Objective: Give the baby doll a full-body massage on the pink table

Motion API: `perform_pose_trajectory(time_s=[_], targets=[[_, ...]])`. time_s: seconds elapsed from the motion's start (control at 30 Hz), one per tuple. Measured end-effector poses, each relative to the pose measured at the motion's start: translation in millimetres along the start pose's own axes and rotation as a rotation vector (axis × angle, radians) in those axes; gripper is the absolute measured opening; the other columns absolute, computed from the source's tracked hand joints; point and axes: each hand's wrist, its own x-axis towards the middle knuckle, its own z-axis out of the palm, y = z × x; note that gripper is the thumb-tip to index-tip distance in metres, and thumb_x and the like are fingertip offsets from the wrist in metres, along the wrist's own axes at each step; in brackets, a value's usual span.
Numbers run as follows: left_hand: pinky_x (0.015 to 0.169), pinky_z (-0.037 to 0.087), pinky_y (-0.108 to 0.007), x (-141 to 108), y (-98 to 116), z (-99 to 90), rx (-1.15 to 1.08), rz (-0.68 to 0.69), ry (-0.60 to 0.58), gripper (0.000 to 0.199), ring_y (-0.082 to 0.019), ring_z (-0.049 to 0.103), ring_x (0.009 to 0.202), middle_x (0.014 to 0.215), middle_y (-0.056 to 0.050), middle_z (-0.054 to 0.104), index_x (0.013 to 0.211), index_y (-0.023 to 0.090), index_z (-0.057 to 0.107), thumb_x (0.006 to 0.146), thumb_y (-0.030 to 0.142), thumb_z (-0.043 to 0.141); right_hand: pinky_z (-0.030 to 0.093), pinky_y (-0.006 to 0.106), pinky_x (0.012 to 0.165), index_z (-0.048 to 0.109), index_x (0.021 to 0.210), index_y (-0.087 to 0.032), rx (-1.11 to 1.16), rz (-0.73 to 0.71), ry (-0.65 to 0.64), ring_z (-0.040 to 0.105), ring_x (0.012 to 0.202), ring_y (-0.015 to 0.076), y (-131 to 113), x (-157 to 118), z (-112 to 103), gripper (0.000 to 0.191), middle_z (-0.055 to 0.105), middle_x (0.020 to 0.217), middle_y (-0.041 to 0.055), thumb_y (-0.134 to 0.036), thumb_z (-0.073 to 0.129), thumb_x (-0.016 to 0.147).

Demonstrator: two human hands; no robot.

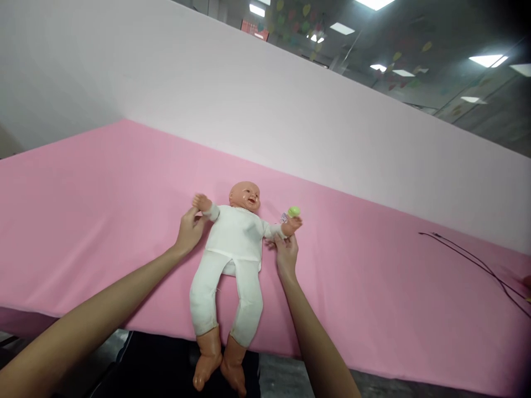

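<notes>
A baby doll in a white cloth top and trousers lies on its back, its bare feet reaching past the near edge of the pink cover. My left hand is closed around the doll's arm on the left, close to the wrist, with the thumb near its palm. On the other side, my right hand grips the doll's other forearm from below, its fingers partly hidden behind the sleeve. Just beyond that doll hand lies a small round light-green object, with a patterned piece beside it; its kind I cannot make out.
Pink cloth covers the table. A pale wall rises along its far side, with ceiling lights above. At the right, a thin black cable lies across the cloth towards the edge of view.
</notes>
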Motion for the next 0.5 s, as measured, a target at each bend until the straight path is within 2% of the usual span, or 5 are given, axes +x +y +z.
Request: perform_pose_trajectory(time_s=[0.1, 0.2, 0.33, 0.4, 0.5], targets=[[0.077, 0.056, -0.035, 6.2, -0.7, -3.9, -0.216, -0.253, 0.171, 0.026, -0.022, 0.067, 0.084, 0.094, -0.008, 0.07, 0.099, 0.015, 0.065, 0.091, 0.039, 0.065, 0.053, 0.025, 0.052, 0.059, 0.105, -0.021, 0.166, 0.148, 0.113, 0.071, 0.061, 0.0181, -0.8, 6.4, -7.0, 0.046, 0.074, 0.071, 0.0015, -0.051, 0.08, 0.078], [0.074, 0.055, -0.033, 8.7, -1.2, -7.9, -0.268, -0.299, 0.201, 0.028, -0.02, 0.066, 0.08, 0.092, -0.007, 0.068, 0.098, 0.015, 0.064, 0.089, 0.041, 0.067, 0.054, 0.024, 0.053, 0.057, 0.101, -0.021, 0.204, 0.192, 0.15, 0.072, 0.063, 0.0182, -2.8, 7.3, -9.9, 0.048, 0.074, 0.072, 0.002, -0.053, 0.083, 0.075], [0.078, 0.055, -0.035, 3.2, -1.8, -6.9, -0.048, -0.072, 0.107, 0.021, -0.023, 0.067, 0.087, 0.095, -0.007, 0.071, 0.103, 0.016, 0.067, 0.093, 0.033, 0.06, 0.057, 0.027, 0.055, 0.057, 0.119, -0.021, 0.04, 0.01, 0.061, 0.074, 0.067, 0.0194, -3.9, 0.1, -3.8, 0.047, 0.077, 0.084, 0.0043, -0.047, 0.076, 0.084], [0.089, 0.055, -0.04, -0.7, -1.8, -5.3, 0.088, 0.12, -0.019, 0.024, -0.025, 0.067, 0.101, 0.107, -0.009, 0.073, 0.113, 0.017, 0.069, 0.097, 0.029, 0.055, 0.062, 0.034, 0.073, 0.059, 0.126, -0.021, -0.117, -0.174, -0.07, 0.076, 0.088, 0.0225, -4.0, -5.1, -1.2, 0.042, 0.077, 0.105, 0.0086, -0.036, 0.07, 0.088], [0.102, 0.05, -0.045, -3.6, -0.8, -4.5, 0.24, 0.452, -0.265, 0.032, -0.025, 0.06, 0.123, 0.13, -0.009, 0.069, 0.127, 0.024, 0.068, 0.102, 0.022, 0.048, 0.056, 0.041, 0.103, 0.067, 0.125, -0.025, -0.417, -0.458, -0.335, 0.064, 0.125, 0.025, -5.2, -12.0, -1.6, 0.035, 0.067, 0.138, 0.008, -0.019, 0.056, 0.092]])
